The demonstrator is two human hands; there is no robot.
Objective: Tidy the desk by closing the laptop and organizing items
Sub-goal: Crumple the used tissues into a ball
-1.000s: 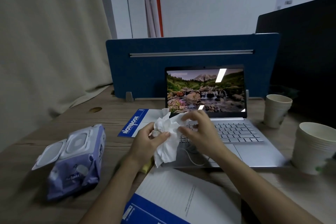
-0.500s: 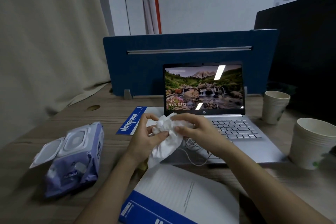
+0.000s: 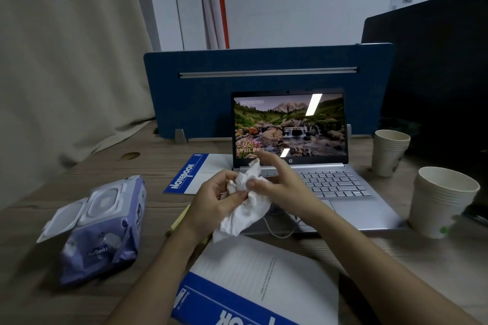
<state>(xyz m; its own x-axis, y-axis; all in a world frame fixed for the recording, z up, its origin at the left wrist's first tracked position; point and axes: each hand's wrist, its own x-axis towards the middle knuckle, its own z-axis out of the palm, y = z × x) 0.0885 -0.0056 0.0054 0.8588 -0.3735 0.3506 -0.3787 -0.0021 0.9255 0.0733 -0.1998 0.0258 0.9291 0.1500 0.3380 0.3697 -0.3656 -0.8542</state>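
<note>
Near notebook, 6 o'clock: untouched.
Wipe, centre: more tightly balled than a second ago, pinched between my left hand and right hand, both closed on it.
Wipe pack, 9 o'clock: flap open.
Laptop, 1 o'clock: lid up, screen lit; closing pending.

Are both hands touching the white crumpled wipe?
Touching. The head view shows the left hand and right hand both pinching the crumpled white wipe.
</note>
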